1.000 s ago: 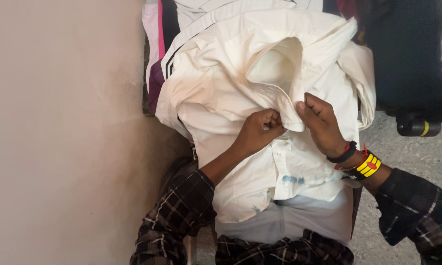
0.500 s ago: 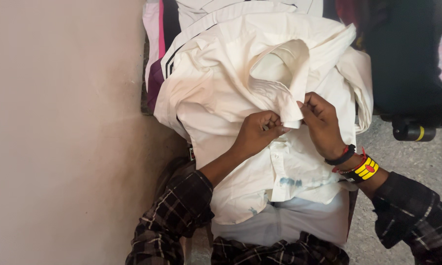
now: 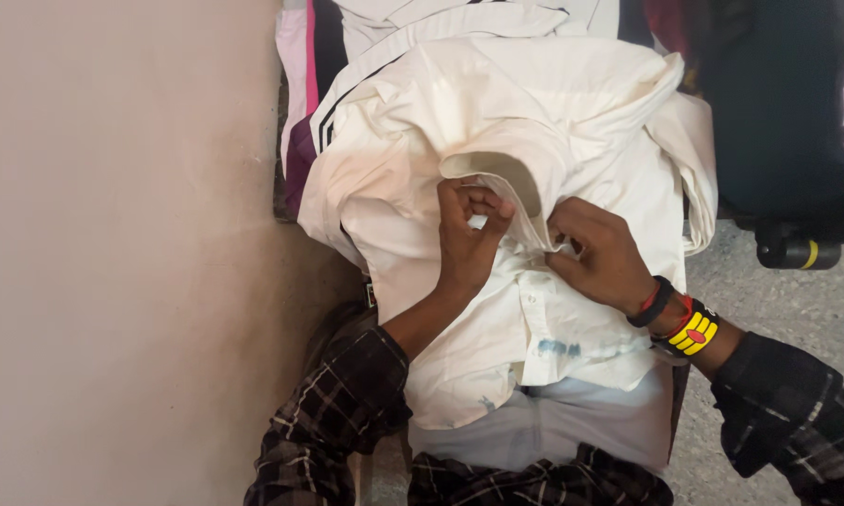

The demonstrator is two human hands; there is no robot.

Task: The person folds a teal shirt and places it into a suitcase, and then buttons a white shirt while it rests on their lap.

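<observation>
Hands, L (image 3: 466, 236) & R (image 3: 598, 260), both pinched shut on cream shirt (image 3: 534, 122) collar.

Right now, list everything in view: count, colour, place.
Cream cotton shirt: one, cream, spread centre, ink-blue stain near the lower hem.
White garment with black stripes: one, under the shirt, top centre.
Pink and purple cloth: one, left of the shirt.
Dark bag: one, top right.
Black cylinder with yellow band: one, right, on the floor.
Beige wall: left.
Grey floor: right.
Wristbands: black, red, yellow, right wrist.
Left hand: pinching the collar.
Right hand: gripping the collar.
</observation>
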